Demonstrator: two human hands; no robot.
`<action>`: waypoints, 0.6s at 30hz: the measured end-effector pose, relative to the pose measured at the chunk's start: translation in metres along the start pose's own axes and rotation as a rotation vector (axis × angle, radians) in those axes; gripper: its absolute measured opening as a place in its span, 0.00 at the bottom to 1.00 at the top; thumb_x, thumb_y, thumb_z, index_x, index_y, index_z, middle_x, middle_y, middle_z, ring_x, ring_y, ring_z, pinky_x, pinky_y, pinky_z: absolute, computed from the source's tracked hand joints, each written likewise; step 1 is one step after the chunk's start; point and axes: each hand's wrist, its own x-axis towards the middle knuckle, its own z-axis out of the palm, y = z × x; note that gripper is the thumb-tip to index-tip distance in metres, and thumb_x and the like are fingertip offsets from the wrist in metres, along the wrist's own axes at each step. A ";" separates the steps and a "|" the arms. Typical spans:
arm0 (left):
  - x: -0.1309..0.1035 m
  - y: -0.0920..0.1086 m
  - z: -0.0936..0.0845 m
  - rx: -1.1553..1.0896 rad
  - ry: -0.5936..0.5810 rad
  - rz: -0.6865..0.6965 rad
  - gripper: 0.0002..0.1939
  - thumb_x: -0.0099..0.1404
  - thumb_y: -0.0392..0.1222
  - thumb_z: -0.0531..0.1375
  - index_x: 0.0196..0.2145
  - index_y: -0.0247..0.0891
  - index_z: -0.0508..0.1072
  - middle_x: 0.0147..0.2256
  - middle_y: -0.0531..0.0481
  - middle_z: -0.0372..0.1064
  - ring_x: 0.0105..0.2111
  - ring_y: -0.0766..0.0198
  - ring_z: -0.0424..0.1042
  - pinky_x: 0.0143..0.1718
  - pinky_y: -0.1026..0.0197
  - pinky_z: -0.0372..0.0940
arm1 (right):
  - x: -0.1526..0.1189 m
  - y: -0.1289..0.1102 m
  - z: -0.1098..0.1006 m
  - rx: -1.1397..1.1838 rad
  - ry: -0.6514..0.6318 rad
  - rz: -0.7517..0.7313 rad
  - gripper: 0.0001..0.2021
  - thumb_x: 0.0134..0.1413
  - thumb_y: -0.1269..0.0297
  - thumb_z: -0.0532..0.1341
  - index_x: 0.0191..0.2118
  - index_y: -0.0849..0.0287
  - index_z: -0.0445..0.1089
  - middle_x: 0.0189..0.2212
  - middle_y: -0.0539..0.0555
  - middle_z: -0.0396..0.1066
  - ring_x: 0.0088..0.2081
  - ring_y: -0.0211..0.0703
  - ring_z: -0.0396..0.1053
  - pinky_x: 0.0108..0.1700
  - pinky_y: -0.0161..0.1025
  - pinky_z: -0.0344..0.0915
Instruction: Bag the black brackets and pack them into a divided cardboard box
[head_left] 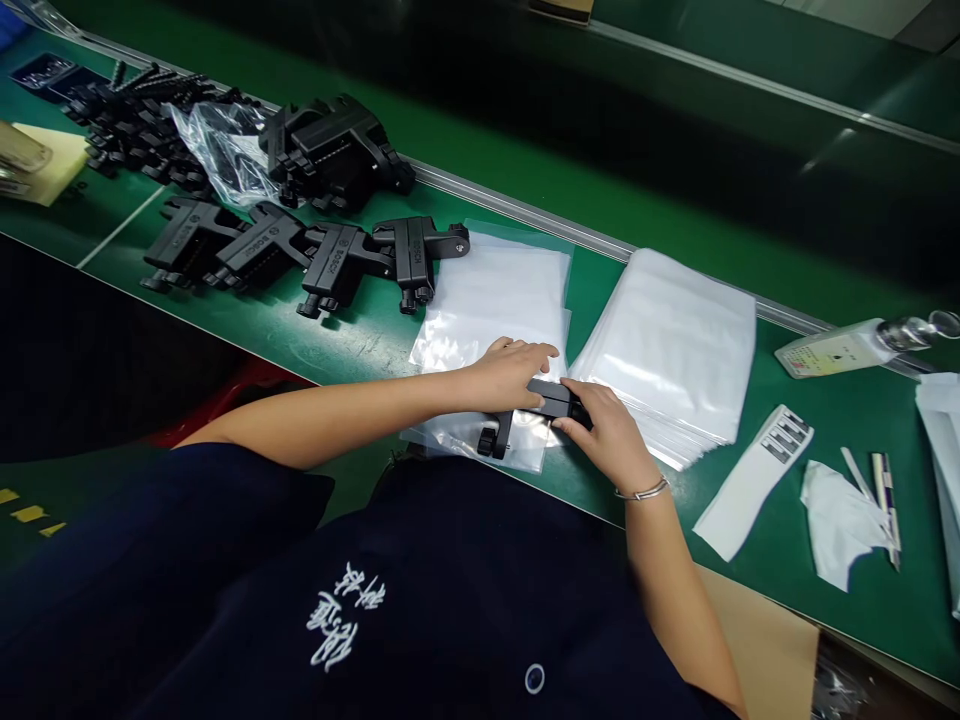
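Note:
Over a stack of clear plastic bags (502, 290), both hands are on a black plastic clamp bracket (553, 398). My left hand (514, 376) lies across the bracket's left part, with the thumb pressed on its face and the fingers curved over its far side. At the other end, my right hand (609, 430) grips the bracket between thumb and fingers. A black knob (487, 440) on its arm points toward my body. Parts of the bracket are hidden under the fingers. Right beside my right hand lies a thick pile of white translucent bags (675, 330).
Several matching Bosch brackets (334, 262) lie in a row at left, with more heaped (337, 145) behind. Further left are small black parts (142, 120) and a crumpled plastic bag (229, 150). To the right are a bottle (832, 348), a label strip (757, 475) and a pen (886, 500).

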 end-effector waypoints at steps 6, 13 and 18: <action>-0.005 -0.003 0.003 0.013 -0.007 0.034 0.36 0.59 0.43 0.61 0.62 0.37 0.54 0.56 0.45 0.64 0.57 0.51 0.60 0.61 0.48 0.48 | -0.001 0.001 0.001 0.000 0.010 0.007 0.24 0.60 0.50 0.58 0.58 0.56 0.62 0.50 0.61 0.71 0.51 0.57 0.68 0.51 0.57 0.66; -0.006 -0.005 0.011 -0.039 0.248 0.090 0.35 0.61 0.52 0.60 0.61 0.34 0.55 0.55 0.39 0.65 0.58 0.49 0.61 0.63 0.42 0.47 | 0.000 -0.002 0.001 -0.005 0.047 -0.065 0.23 0.59 0.52 0.60 0.56 0.58 0.63 0.47 0.62 0.71 0.48 0.56 0.68 0.50 0.57 0.66; -0.041 -0.043 0.007 -0.125 0.708 0.019 0.24 0.69 0.47 0.49 0.59 0.35 0.58 0.57 0.38 0.62 0.58 0.55 0.63 0.58 0.50 0.60 | -0.026 -0.017 -0.009 0.056 0.305 -0.135 0.21 0.60 0.58 0.61 0.56 0.55 0.60 0.45 0.59 0.69 0.47 0.51 0.67 0.47 0.52 0.69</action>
